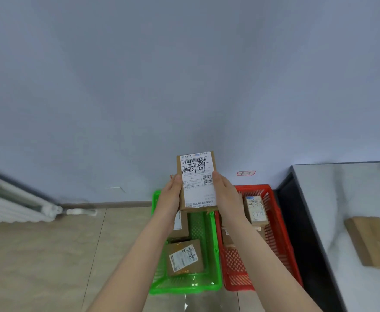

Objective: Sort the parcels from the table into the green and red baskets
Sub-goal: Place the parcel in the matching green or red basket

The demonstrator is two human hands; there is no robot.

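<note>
Both hands hold one brown cardboard parcel (197,179) upright in the air, its white shipping label with black handwriting facing me. My left hand (170,195) grips its left edge and my right hand (226,194) grips its right edge. Below it, on the floor, stands the green basket (212,255) with two labelled parcels (184,257) inside. Right beside it sits the red basket (276,228), which holds a labelled parcel (255,210) and another mostly hidden by my right arm. One more brown parcel (371,240) lies on the white table (333,199) at the right.
A wall rises straight ahead with a small red-framed tag (245,173) above the red basket. A white radiator (13,204) stands at the left. The tiled floor (49,255) stretches to the left of the baskets. The table's dark side borders the red basket.
</note>
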